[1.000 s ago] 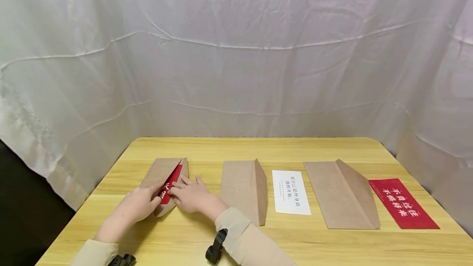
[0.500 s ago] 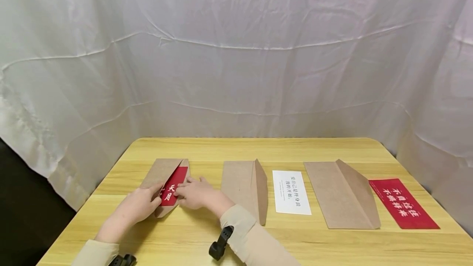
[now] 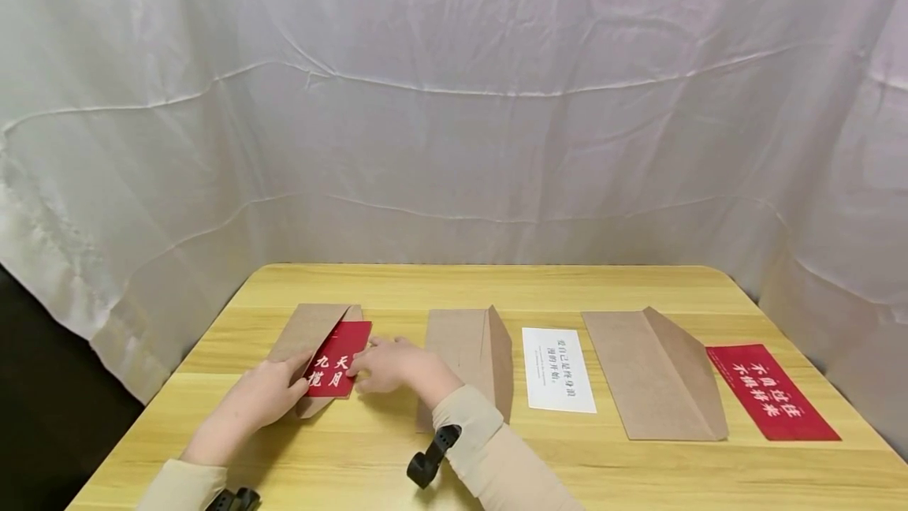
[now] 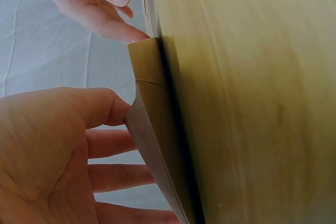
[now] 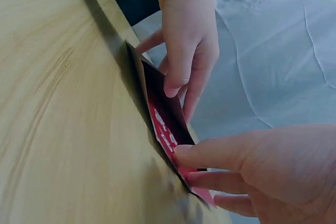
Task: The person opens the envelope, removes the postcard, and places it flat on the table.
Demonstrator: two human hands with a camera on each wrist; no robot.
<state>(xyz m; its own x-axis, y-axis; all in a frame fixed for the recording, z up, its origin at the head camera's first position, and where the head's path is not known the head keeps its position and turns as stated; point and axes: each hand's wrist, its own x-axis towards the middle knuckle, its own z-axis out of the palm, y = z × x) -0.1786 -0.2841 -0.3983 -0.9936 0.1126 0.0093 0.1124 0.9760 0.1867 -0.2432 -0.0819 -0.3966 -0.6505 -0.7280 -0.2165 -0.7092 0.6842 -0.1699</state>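
At the left of the table a brown kraft envelope [image 3: 307,330] lies with its mouth spread, and a red card [image 3: 351,340] with white characters sticks partly out of it. My left hand [image 3: 266,394] pinches the edge of the envelope's mouth, thumb on the inner side in the right wrist view. My right hand [image 3: 397,369] pinches the card's right edge, its thumb on the red face [image 5: 164,132]. The left wrist view shows the envelope [image 4: 149,114] side-on, left fingers against it. The part of the card inside the envelope is hidden.
To the right on the wooden table [image 3: 539,464] lie a second brown envelope [image 3: 457,337], a white card [image 3: 559,373], a third envelope [image 3: 638,377] and another red card [image 3: 773,397]. A pale curtain [image 3: 454,140] hangs behind the table.
My right hand has moved right, drawing the red card further out of the left envelope, so more characters show. My left hand has stayed at the envelope's mouth.
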